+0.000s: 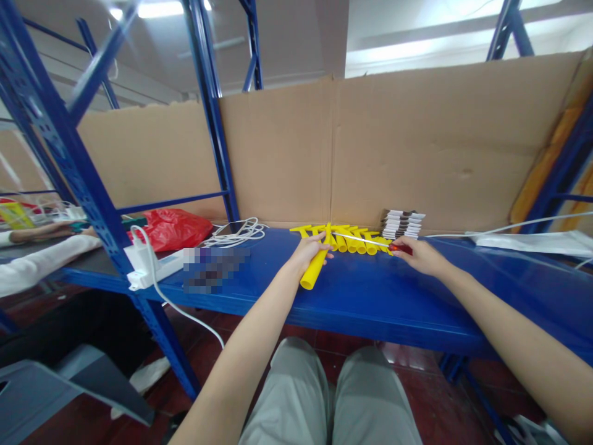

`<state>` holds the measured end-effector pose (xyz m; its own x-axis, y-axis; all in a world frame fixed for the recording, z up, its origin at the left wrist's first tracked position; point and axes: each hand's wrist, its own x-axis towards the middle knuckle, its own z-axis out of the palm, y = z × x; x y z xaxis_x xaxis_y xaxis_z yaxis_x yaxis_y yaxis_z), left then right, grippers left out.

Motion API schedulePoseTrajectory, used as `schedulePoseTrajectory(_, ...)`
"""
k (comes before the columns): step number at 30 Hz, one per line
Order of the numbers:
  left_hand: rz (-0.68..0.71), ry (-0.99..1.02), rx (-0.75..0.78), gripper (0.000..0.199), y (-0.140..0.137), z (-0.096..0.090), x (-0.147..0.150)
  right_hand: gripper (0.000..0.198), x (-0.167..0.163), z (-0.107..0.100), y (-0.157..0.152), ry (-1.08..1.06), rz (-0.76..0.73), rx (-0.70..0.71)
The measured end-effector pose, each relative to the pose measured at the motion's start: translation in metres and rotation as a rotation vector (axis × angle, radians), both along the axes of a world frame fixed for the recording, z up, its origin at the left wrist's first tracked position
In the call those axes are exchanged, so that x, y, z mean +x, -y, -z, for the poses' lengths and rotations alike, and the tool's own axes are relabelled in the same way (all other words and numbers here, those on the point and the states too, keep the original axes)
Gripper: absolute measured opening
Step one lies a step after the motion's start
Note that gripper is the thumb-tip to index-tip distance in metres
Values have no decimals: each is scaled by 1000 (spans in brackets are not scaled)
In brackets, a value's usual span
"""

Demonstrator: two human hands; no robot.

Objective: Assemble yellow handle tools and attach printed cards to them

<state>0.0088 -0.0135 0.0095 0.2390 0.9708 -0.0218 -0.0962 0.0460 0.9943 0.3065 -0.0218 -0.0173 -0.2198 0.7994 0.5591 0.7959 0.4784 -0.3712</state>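
My left hand (311,248) is closed around a yellow plastic tube (315,269), its open round end tilted down toward me. In my right hand (422,256) is a screwdriver (399,248) with a dark red handle. The thin metal shaft points left, and its tip reaches the upper part of the held tube; whether it touches a screw there is too small to tell. Behind my hands, several similar yellow tubes with crosspieces (353,245) lie in a row on the blue shelf table (370,296).
A stack of small white-and-dark packets (402,224) stands by the cardboard wall (445,148). To the left are a red plastic bag (173,228), coiled white cables (241,233) and a white power strip (162,266). Blue rack posts (215,123) rise there. Another person's sleeve (50,259) shows far left.
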Motion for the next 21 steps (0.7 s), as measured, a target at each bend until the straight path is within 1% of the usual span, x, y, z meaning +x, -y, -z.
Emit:
schedulePoseTrajectory(5,5,-22,0,67,0,0,1,19,4,4,-5,12,-31,13)
schedulePoseTrajectory(12,-4,-28,-1,66,1,0,2,20,5,5,-6,10,-28,-1)
schedulePoseTrajectory(17,-9,-36,-4,66,2,-1,2,21,2,3,-3,26,-28,-27)
schedulePoseTrajectory(21,-23,-41,-1,67,2,0,2,24,-1,0,3,46,-39,-78)
